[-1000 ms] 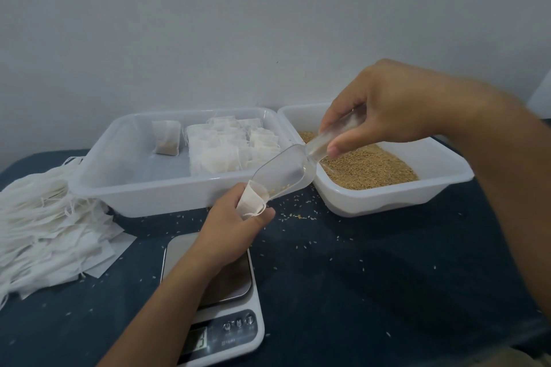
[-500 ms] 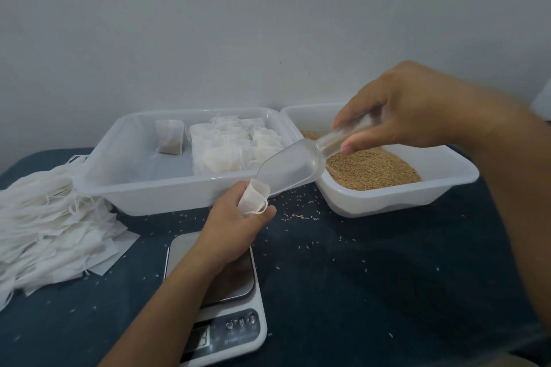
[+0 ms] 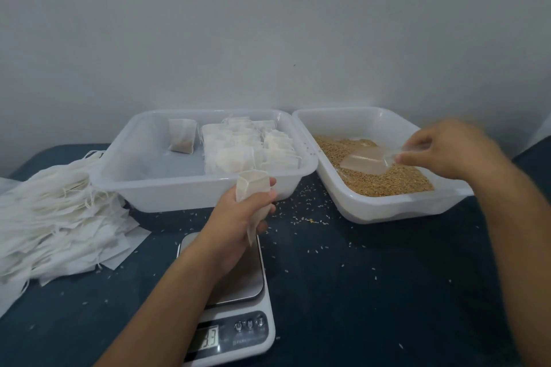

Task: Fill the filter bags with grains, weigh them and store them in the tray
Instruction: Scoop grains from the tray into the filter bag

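Now scoop over grains.

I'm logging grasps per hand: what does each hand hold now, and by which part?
Left hand grips a filter bag around its lower body, mouth up. Right hand pinches the clear scoop by its handle.

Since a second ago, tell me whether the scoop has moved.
Yes. The scoop, held by the right hand, went right and away from the filter bag in the left hand; it is now over the grains in the grain tray.
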### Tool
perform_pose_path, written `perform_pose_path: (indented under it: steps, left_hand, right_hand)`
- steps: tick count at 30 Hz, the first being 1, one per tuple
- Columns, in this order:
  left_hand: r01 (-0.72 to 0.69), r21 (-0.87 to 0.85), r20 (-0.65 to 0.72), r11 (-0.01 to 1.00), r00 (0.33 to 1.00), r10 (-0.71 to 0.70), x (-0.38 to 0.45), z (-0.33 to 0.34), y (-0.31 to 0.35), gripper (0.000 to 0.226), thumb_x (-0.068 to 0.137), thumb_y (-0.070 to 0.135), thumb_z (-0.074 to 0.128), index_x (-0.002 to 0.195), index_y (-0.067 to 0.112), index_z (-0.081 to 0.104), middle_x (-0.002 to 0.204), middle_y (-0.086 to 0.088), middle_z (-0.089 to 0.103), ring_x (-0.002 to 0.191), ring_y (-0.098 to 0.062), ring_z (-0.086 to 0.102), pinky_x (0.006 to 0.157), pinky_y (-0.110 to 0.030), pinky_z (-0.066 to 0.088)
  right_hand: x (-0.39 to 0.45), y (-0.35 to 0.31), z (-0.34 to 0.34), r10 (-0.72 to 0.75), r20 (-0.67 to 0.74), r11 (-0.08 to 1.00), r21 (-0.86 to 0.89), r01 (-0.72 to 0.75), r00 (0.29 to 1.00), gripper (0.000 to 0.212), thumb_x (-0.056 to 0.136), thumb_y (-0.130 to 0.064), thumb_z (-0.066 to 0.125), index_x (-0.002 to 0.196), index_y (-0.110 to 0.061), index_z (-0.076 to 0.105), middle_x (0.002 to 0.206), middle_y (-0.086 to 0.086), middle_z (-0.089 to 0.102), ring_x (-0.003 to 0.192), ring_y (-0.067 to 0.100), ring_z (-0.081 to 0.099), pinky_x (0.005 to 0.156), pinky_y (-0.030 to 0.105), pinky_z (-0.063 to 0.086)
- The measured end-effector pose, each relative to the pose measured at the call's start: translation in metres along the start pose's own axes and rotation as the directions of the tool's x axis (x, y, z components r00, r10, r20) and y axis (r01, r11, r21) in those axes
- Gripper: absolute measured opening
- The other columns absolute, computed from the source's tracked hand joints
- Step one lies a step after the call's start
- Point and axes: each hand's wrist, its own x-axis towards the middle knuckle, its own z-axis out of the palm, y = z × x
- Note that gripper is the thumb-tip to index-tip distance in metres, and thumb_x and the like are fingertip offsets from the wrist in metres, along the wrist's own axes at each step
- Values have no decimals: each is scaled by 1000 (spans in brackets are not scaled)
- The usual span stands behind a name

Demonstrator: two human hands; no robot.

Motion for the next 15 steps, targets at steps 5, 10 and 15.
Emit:
perform_pose_path:
  steps: [5, 10, 15]
  left_hand:
    - [8, 31, 7, 999, 1000, -8, 2, -1, -4, 32, 72, 32, 78, 104, 28, 77, 81, 10, 69, 76, -4, 64, 60, -21, 45]
    - [-19, 185, -40, 983, 999, 26, 4, 1, -9, 26, 68, 39, 78, 94, 44, 79, 81, 12, 72, 79, -7, 65, 63, -24, 50]
    - [-64, 369, -17, 927, 997, 76, 4, 2, -14, 29, 68, 46, 76, 97, 50, 73, 73, 14, 68, 64, -1, 58, 59, -19, 49]
  right_hand:
    - [15, 10, -7, 95, 114, 984, -160, -76, 989, 24, 80, -55, 82, 91, -34, 78, 102, -7, 73, 92, 18, 62, 77, 38, 50]
    - [11, 6, -19, 111, 227, 981, -182, -70, 968, 18, 78, -48, 86, 82, -33, 78, 95, -11, 70, 88, 13, 59, 74, 35, 45]
    - [8, -9, 3, 58, 242, 990, -135, -26, 969, 18, 79, -48, 85, 79, -31, 77, 90, -11, 71, 83, 8, 60, 65, 30, 43]
